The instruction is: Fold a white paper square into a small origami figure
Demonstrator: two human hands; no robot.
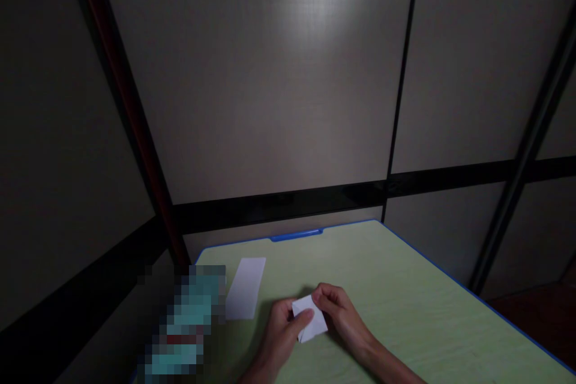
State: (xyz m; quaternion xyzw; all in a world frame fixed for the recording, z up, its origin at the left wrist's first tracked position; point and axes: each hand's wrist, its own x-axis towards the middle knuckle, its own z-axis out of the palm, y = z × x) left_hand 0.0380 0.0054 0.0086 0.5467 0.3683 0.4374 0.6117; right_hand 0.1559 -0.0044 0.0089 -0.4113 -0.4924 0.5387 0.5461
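Observation:
A small folded piece of white paper (315, 325) is held between my two hands, a little above the table. My left hand (284, 327) grips its left side, the thumb lying flat across the paper's face and the fingers behind it. At its upper right corner, my right hand (335, 305) pinches the paper between thumb and curled fingers. Fold lines and a slanted flap show near its lower left edge. Beyond my left hand, a white paper strip (246, 288) lies flat on the table.
The light green table (396, 276) has a blue rim, with a blue recessed piece (297, 235) at its far edge. A pixelated teal item (184, 318) covers the table's left side. Grey panelled doors (279, 102) with dark bands stand right behind the table.

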